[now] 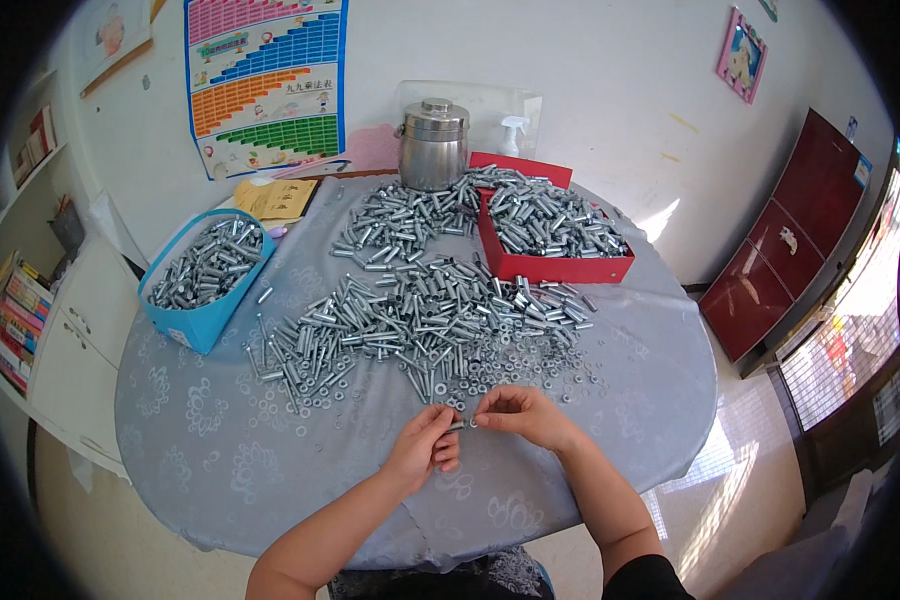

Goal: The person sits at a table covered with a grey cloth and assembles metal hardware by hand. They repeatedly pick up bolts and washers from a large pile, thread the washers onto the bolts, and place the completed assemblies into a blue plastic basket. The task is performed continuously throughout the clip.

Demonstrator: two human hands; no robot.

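Note:
My left hand and my right hand meet near the table's front edge, both pinching a small silver bolt between their fingertips. The right fingertips sit at the bolt's right end, where a small washer seems to be, though it is too small to tell. Just beyond my hands lies a wide heap of silver bolts and sleeves, with loose washers scattered along its near edge. All of this rests on a round table under a grey patterned cloth.
A red box full of metal parts stands at the back right. At the left is a blue box, also full. A steel lidded pot and a spray bottle stand by the wall. White cabinets are left, a red cabinet right.

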